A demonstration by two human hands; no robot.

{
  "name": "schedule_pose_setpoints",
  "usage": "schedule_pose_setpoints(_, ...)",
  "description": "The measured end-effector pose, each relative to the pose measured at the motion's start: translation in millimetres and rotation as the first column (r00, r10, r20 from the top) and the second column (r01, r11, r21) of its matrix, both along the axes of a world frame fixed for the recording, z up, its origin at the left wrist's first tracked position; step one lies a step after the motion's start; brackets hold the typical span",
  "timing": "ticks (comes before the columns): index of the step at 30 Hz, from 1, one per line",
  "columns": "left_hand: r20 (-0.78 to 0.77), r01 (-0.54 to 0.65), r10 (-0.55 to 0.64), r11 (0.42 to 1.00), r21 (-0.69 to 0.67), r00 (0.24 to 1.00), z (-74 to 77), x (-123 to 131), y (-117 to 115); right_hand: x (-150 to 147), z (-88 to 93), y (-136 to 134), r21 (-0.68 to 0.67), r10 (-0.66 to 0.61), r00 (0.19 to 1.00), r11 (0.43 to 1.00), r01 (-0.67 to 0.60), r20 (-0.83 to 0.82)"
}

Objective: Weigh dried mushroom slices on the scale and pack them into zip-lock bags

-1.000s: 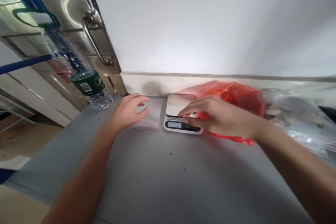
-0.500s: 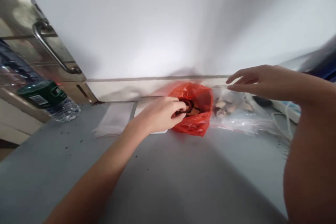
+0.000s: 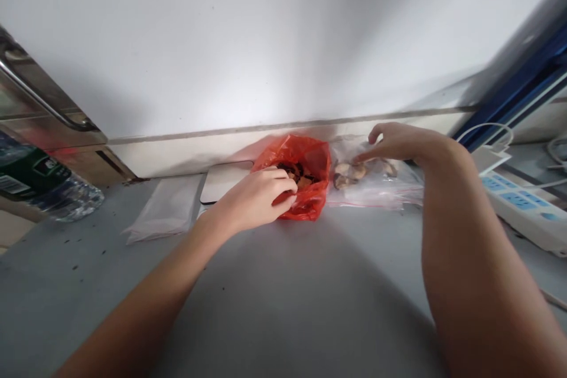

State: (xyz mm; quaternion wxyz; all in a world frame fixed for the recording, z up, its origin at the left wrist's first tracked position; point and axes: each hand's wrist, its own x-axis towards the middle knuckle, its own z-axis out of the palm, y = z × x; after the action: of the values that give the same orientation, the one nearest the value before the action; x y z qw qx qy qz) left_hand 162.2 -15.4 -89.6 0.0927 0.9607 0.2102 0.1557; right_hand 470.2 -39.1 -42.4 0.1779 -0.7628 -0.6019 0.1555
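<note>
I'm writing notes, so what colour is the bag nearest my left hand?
The bag nearest your left hand is red, best in the head view.

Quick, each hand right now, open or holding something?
Left hand: fingers curled at the red bag; grip can't be told.
Right hand: open, at the clear bag.

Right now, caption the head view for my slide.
Left hand at an open red bag, right hand at a clear bag beside it.

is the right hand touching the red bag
Apart. The head view shows a plain gap between the right hand and the right edge of the red bag, with part of the clear bag visible there.
</note>
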Motion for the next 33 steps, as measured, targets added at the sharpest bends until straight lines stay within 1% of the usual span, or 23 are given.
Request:
schedule_pose_setpoints(1, 0.024, -0.006, 0.006, 1.0, -0.002, 1.0, 1.3, -1, 0, -7, 5.0, -2, -0.046, -0.113, 0.993, 0.992, 0.114, 0.017)
schedule_pose_setpoints(2, 0.054, -0.016, 0.017, 1.0, -0.006, 0.998, 3.1, -2, 0, -17, 11.8, -6, -0.043, -0.189, 0.982, 0.981, 0.189, 0.0)
schedule_pose_setpoints(3, 0.099, -0.032, 0.034, 0.999, -0.018, 0.995, 5.4, -3, 0, -28, 19.7, -12, -0.003, -0.213, 0.976, 0.977, 0.213, -0.056)
schedule_pose_setpoints(5, 0.219, -0.072, 0.089, 0.994, -0.085, 0.972, 11.1, -7, 1, -51, 36.2, -26, 0.104, -0.213, 0.96, 0.967, 0.234, -0.183)
schedule_pose_setpoints(8, 0.411, -0.107, 0.202, 0.964, -0.243, 0.889, 21.3, -13, 4, -73, 53.5, -41, 0.365, -0.196, 0.945, 0.886, 0.285, -0.262)
schedule_pose_setpoints(9, 0.452, -0.109, 0.24, 0.949, -0.297, 0.859, 24.7, -15, 5, -78, 56.1, -43, 0.418, -0.148, 0.948, 0.871, 0.259, -0.281)
schedule_pose_setpoints(10, 0.474, -0.107, 0.275, 0.93, -0.35, 0.837, 27.9, -18, 5, -83, 57.1, -44, 0.441, -0.061, 0.952, 0.876, 0.195, -0.299)
schedule_pose_setpoints(11, 0.482, -0.101, 0.304, 0.911, -0.401, 0.822, 30.8, -20, 5, -87, 56.5, -43, 0.44, 0.058, 0.947, 0.893, 0.093, -0.317)
schedule_pose_setpoints(12, 0.473, -0.093, 0.325, 0.889, -0.449, 0.819, 33.2, -23, 4, -92, 54.5, -41, 0.426, 0.196, 0.922, 0.904, -0.038, -0.335)
schedule_pose_setpoints(13, 0.455, -0.088, 0.338, 0.87, -0.486, 0.824, 35.0, -26, 4, -97, 51.4, -37, 0.408, 0.329, 0.877, 0.896, -0.173, -0.35)
schedule_pose_setpoints(14, 0.429, -0.09, 0.342, 0.856, -0.508, 0.836, 36.2, -29, 3, -102, 47.5, -33, 0.399, 0.436, 0.824, 0.871, -0.286, -0.361)
schedule_pose_setpoints(15, 0.401, -0.098, 0.341, 0.851, -0.516, 0.851, 36.8, -32, 4, -108, 43.1, -28, 0.395, 0.508, 0.779, 0.844, -0.364, -0.366)
schedule_pose_setpoints(16, 0.376, -0.107, 0.335, 0.852, -0.513, 0.864, 36.9, -35, 4, -113, 38.5, -23, 0.392, 0.542, 0.756, 0.827, -0.403, -0.367)
schedule_pose_setpoints(17, 0.36, -0.112, 0.327, 0.856, -0.504, 0.874, 36.5, -38, 6, -116, 34.1, -17, 0.378, 0.543, 0.756, 0.829, -0.412, -0.367)
schedule_pose_setpoints(19, 0.362, -0.115, 0.324, 0.862, -0.493, 0.874, 34.5, -46, 12, -120, 26.2, -7, 0.299, 0.486, 0.8, 0.868, -0.396, -0.353)
schedule_pose_setpoints(21, 0.392, -0.134, 0.362, 0.855, -0.501, 0.846, 31.1, -55, 21, -118, 19.9, 1, 0.151, 0.432, 0.84, 0.902, -0.405, -0.327)
schedule_pose_setpoints(22, 0.407, -0.156, 0.4, 0.844, -0.514, 0.821, 28.9, -60, 26, -116, 17.2, 3, 0.076, 0.428, 0.842, 0.901, -0.428, -0.329)
schedule_pose_setpoints(23, 0.418, -0.178, 0.445, 0.824, -0.538, 0.792, 26.4, -65, 31, -114, 14.7, 5, 0.021, 0.434, 0.827, 0.889, -0.457, -0.356)
schedule_pose_setpoints(25, 0.433, -0.189, 0.538, 0.758, -0.625, 0.724, 20.8, -73, 38, -113, 10.4, 7, -0.023, 0.441, 0.762, 0.859, -0.512, -0.474)
schedule_pose_setpoints(27, 0.433, -0.155, 0.609, 0.679, -0.718, 0.664, 15.5, -79, 42, -115, 7.0, 7, -0.002, 0.41, 0.683, 0.857, -0.515, -0.605)
schedule_pose_setpoints(30, 0.403, -0.118, 0.668, 0.591, -0.798, 0.626, 10.8, -83, 43, -124, 3.9, 7, 0.019, 0.375, 0.612, 0.862, -0.507, -0.696)
schedule_pose_setpoints(31, 0.376, -0.139, 0.688, 0.569, -0.81, 0.621, 10.2, -84, 43, -127, 3.1, 8, 0.02, 0.379, 0.6, 0.856, -0.517, -0.705)
schedule_pose_setpoints(33, 0.31, -0.264, 0.737, 0.549, -0.793, 0.6, 10.2, -85, 42, -131, 1.5, 9, 0.017, 0.394, 0.59, 0.841, -0.541, -0.705)
